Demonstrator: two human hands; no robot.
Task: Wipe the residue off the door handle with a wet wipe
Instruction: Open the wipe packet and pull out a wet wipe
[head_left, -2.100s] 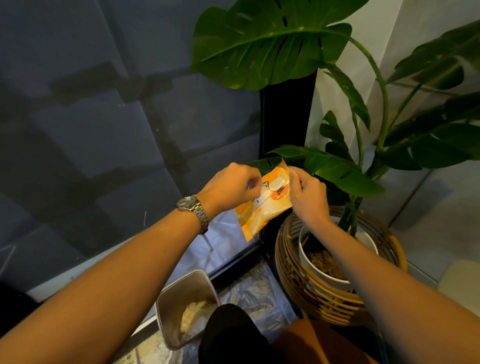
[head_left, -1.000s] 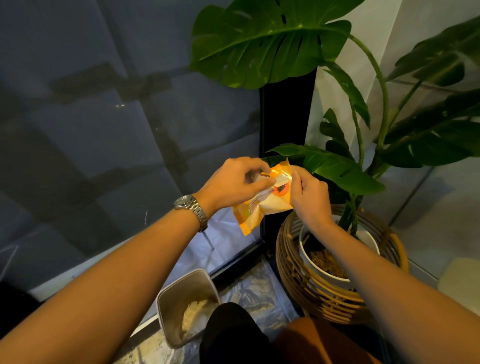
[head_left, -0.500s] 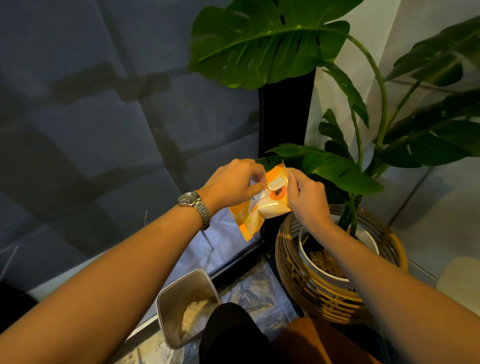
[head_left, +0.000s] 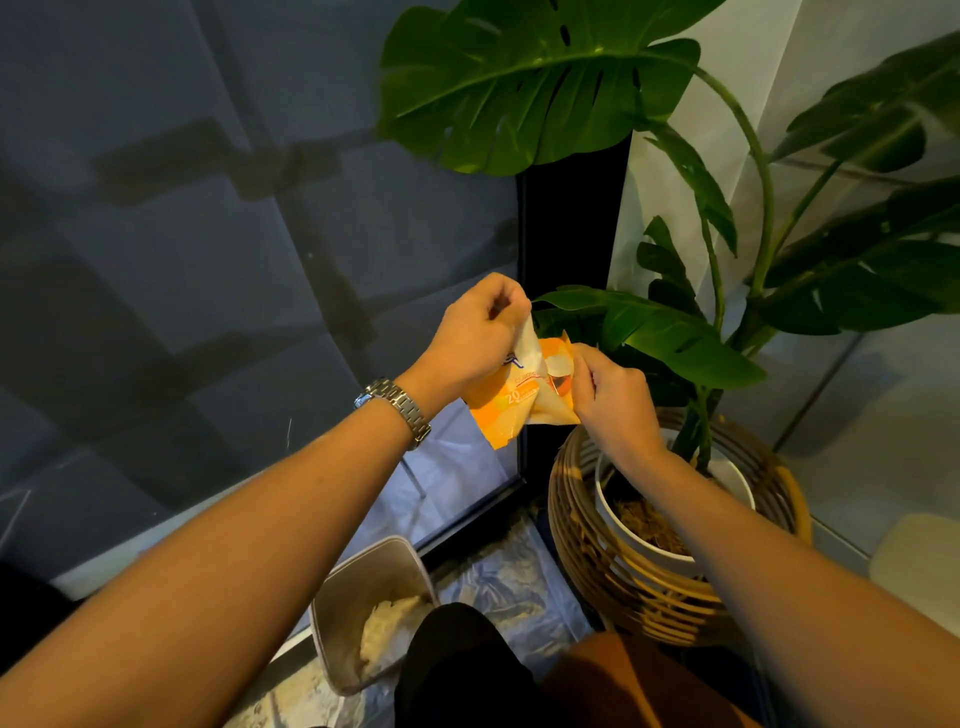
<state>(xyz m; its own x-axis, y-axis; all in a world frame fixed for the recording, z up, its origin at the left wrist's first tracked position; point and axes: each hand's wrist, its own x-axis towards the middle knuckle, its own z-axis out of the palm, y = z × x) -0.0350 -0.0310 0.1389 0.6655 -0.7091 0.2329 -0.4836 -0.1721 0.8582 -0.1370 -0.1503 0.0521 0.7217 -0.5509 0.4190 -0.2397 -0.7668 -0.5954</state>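
I see both hands raised in front of a dark glass panel (head_left: 208, 234), working on an orange pack of wipes (head_left: 506, 410) held between them at mid-frame. My left hand (head_left: 475, 340) is closed in a pinch on the top corner of a white wet wipe (head_left: 532, 348), which stretches up and out of the pack's opening as a taut triangle of cloth. My right hand (head_left: 613, 397) has its fingers curled tight on the pack's right edge, thumb pressed near the peeled-back seal flap (head_left: 558, 364), which stands up pale beside the wipe. The pack hangs tilted, its lower corner pointing down toward the floor. A metal watch (head_left: 395, 410) sits on the left wrist. Just behind and to the right of the hands is a big leafy plant (head_left: 540, 78) growing from a white pot (head_left: 737, 478) set inside a woven basket (head_left: 623, 577); one long leaf reaches close behind the pack. A black vertical frame (head_left: 566, 218) runs between the glass and the pale wall. Down near my knees a square plastic bin (head_left: 363, 587) stands on the floor with crumpled pale material inside. I cannot make out any door handle from this view.
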